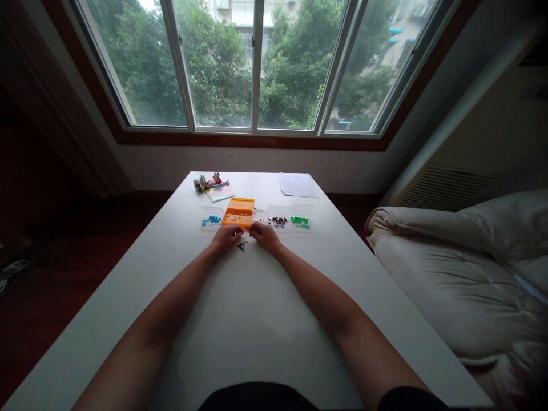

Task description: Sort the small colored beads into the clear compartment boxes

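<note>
My left hand (226, 237) rests on the white table with its fingers curled together. A short gap away, my right hand (264, 236) also has its fingers pinched. Anything between the fingertips is too small to make out. Just below the fingertips lies a little cluster of blue, yellow and dark pieces (242, 246). An open orange case (242, 204) with small light pieces in it sits right behind both hands. Small blue pieces (212, 220) lie in a clear box to the left. Dark brown pieces (279, 221) and green pieces (299, 221) lie in clear boxes to the right.
The white table (257, 319) reaches toward the window. Colourful small figures (209, 182) and a pale booklet (220, 194) lie at its far left, white paper sheets (297, 185) at its far right. A cream-coloured sofa (436, 279) stands to the right of the table.
</note>
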Demonstrator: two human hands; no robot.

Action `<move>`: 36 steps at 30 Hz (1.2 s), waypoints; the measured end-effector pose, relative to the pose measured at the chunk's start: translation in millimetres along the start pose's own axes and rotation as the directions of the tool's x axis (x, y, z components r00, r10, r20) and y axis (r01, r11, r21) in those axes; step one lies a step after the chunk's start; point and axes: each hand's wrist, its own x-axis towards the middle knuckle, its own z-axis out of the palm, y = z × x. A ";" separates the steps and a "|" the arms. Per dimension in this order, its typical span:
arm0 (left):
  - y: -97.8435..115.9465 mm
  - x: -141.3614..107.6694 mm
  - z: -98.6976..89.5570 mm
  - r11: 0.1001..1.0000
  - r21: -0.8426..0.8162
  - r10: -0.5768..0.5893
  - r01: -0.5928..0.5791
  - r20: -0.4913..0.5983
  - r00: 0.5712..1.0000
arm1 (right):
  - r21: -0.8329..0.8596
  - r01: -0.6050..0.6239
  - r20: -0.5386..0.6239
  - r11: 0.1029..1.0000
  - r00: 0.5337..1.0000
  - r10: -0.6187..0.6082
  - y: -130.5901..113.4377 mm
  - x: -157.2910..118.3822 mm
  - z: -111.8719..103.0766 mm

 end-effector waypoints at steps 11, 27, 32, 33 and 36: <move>7.7 2.4 1.2 0.995 -0.071 0.072 -0.077 -0.071 0.995 | 0.226 -0.047 0.001 0.973 0.999 0.048 10.0 2.1 9.4; 21.2 -0.4 -5.7 0.991 0.023 0.136 -0.134 -0.105 0.985 | 0.219 -0.006 0.005 0.976 1.000 0.005 0.1 -1.1 8.3; 15.2 -0.1 -11.3 0.998 0.029 0.053 -0.048 -0.172 0.984 | 0.133 0.010 0.028 0.991 1.000 -0.014 -3.4 -1.5 6.6; 12.7 0.0 -12.9 0.999 0.025 0.027 -0.022 -0.198 0.980 | 0.091 0.030 0.034 0.995 0.999 -0.034 -4.1 -1.4 6.4; 1.9 0.7 -19.1 0.997 0.012 -0.066 0.073 -0.307 0.949 | -0.035 0.124 0.100 0.992 0.988 -0.120 -7.3 -1.7 7.1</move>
